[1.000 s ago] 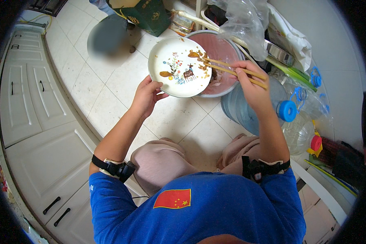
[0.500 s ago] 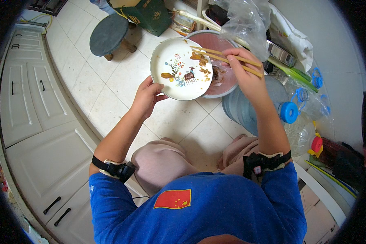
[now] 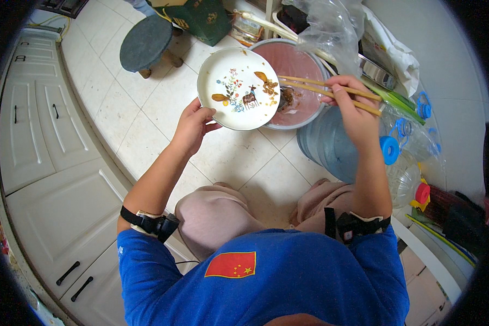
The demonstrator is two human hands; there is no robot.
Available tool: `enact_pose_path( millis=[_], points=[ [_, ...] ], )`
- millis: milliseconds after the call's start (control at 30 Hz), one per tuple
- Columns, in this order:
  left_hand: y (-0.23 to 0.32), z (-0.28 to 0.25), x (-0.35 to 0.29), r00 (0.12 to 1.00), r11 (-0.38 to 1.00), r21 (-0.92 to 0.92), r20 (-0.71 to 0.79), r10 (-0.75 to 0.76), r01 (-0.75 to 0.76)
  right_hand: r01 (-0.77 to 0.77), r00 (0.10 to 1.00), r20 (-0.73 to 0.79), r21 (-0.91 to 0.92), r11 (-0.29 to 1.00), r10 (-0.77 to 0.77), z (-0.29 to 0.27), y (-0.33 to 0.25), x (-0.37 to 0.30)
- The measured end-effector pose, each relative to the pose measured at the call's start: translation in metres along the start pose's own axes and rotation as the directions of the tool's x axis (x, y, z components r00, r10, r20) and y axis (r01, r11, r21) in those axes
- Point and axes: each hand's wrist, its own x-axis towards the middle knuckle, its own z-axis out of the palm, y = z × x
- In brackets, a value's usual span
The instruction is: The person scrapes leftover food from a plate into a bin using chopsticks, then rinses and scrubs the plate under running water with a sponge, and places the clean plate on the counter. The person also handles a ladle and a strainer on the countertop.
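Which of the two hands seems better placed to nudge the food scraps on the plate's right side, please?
Probably the right hand: it holds chopsticks, tips near the scraps. The left hand grips the plate by its rim.

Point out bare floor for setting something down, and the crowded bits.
Bare tile between the cabinets and the stool; another patch between the knees and the bin. Crowded: the bin's mouth, plate overlapping it in view, and the bin's right: water jug, clear plastic bag, green stalks.

I see a white patterned plate (image 3: 228,65) partly over a pink-lined bin (image 3: 307,61), brown scraps (image 3: 269,86) by the plate's right edge, chopsticks (image 3: 309,89) pointing toward them.
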Motion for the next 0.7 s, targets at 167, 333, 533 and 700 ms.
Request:
enact_pose_path(
  millis=[167, 333, 533, 700],
  points=[
    [0.000, 0.003, 0.000, 1.000, 1.000, -0.010, 0.000, 0.001, -0.001, -0.037, 0.993, 0.109, 0.015, 0.999, 0.035, 0.017, 0.012, 0.000],
    [0.000, 0.003, 0.000, 1.000, 1.000, -0.011, -0.002, 0.009, -0.009, -0.058, 0.998, 0.026, 0.058, 0.997, 0.057, 0.008, 0.015, -0.001],
    [-0.001, -0.001, -0.001, 1.000, 1.000, 0.005, -0.012, -0.008, 0.008, -0.031, 0.998, -0.055, 0.012, 0.999, 0.031, -0.003, 0.008, -0.006],
    [-0.001, -0.001, 0.000, 1.000, 1.000, -0.013, -0.004, 0.003, -0.004, -0.026, 0.999, 0.046, 0.023, 0.999, 0.025, 0.017, 0.020, 0.007]
  ],
)
